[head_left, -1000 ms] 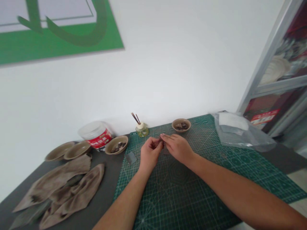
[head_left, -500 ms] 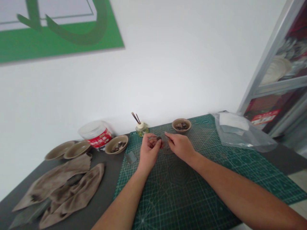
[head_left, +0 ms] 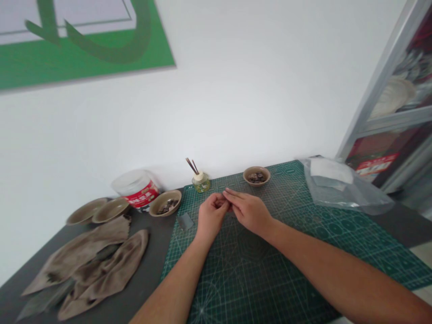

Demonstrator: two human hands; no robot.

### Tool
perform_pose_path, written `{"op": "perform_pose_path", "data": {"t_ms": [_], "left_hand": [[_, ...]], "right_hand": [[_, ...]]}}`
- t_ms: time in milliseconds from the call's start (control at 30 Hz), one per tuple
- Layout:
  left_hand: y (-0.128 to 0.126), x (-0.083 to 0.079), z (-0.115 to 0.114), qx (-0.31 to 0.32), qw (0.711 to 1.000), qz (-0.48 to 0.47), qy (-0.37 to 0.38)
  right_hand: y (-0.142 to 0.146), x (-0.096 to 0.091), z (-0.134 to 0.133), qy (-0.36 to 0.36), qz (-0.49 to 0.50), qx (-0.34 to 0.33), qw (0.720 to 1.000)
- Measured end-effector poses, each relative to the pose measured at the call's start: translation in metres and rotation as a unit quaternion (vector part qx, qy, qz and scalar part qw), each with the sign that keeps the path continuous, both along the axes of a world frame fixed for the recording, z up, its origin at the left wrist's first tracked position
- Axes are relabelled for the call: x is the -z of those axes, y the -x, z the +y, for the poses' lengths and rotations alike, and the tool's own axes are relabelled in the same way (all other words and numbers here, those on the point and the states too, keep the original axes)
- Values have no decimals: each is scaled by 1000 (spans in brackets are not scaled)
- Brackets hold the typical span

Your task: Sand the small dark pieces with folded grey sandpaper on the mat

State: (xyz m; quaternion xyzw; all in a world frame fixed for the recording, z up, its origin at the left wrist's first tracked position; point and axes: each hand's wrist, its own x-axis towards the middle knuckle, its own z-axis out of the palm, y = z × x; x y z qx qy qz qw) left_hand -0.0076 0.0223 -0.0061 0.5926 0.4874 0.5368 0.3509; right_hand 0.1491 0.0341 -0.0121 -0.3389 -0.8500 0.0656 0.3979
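My left hand is curled over the green cutting mat, its fingertips closed on a small dark piece that they mostly hide. My right hand reaches in from the right, its fingertips against my left fingers. Whether it also grips the piece, I cannot tell. Behind my hands, a small tan bowl holds dark chunks. A matching bowl with similar chunks stands just off the mat's left edge. A small grey square lies on the mat near my left hand.
A glass jar with sticks stands at the mat's back edge. Further left are a red-labelled plastic tub, shallow dishes and crumpled brown cloths. A clear plastic bag lies at the back right.
My hands have come closer together, with my right fingers now against my left. The dark piece, visible at my left fingertips earlier, is now mostly covered.
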Motion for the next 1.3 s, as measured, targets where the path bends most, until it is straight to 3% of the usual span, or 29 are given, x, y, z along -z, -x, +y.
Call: {"op": "perform_pose_path", "data": {"t_ms": [300,767,900,1033,1200,1300], "left_hand": [[-1,0,-2,-30,999,-22,1],[2,4,1,-27,999,-11,-39],[5,2,2,-33,998,-36,-37],[8,3,5,-55,995,-30,-75],[12,1,8,-108,983,44,-142],[9,-11,5,-113,982,62,-141]], "right_hand": [[2,0,0,-10,-46,13,999],[1,2,0,11,-9,14,1000],[-3,4,10,92,50,70,992],[-4,2,18,188,175,90,962],[-5,5,10,387,212,13,897],[-11,12,-12,454,175,-46,872]]}}
